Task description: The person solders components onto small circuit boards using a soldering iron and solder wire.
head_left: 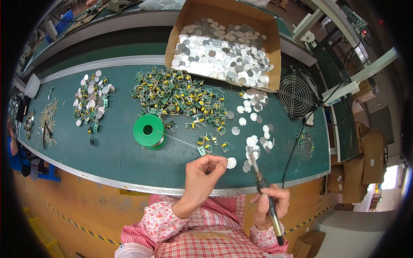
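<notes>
My left hand (202, 175) is pinched near the table's front edge, with solder wire (180, 140) running to its fingertips from a green spool (138, 131). A round white disc (231, 163) is right at those fingertips; whether they grip it too, I cannot tell. A small green circuit board (201, 150) lies just beyond the left hand. My right hand (273, 202) grips a soldering iron (262, 182) by its handle, its tip slanting up and left over a cluster of loose white and grey discs (253, 142).
A large heap of small circuit boards with yellow parts (176, 92) covers the middle. Behind it, a cardboard box (223, 6) holds many discs. At right stands a fan with a wire grille (296, 94). Discs joined with boards (91, 96) and thin sticks (49, 118) lie left.
</notes>
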A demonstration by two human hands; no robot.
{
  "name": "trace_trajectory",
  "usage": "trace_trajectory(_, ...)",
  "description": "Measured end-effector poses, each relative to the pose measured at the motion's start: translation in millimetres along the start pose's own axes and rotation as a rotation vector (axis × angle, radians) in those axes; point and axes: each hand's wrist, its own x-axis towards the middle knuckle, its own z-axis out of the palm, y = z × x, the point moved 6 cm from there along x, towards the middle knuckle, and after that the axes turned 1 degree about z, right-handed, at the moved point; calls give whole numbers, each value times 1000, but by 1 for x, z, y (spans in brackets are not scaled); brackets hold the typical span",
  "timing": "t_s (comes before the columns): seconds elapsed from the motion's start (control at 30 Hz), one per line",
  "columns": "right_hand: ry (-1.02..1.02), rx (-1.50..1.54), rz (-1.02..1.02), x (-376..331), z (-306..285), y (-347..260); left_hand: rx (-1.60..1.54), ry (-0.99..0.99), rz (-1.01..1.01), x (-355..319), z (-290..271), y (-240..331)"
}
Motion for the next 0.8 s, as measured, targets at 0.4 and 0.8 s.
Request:
trace_trajectory(0.4,-71,164,-19,-1,12,-3,-21,22,-14,2,1,-1)
trace_trajectory(0.8,-94,155,-35,-1,15,-2,-32,44,13,0,0,1)
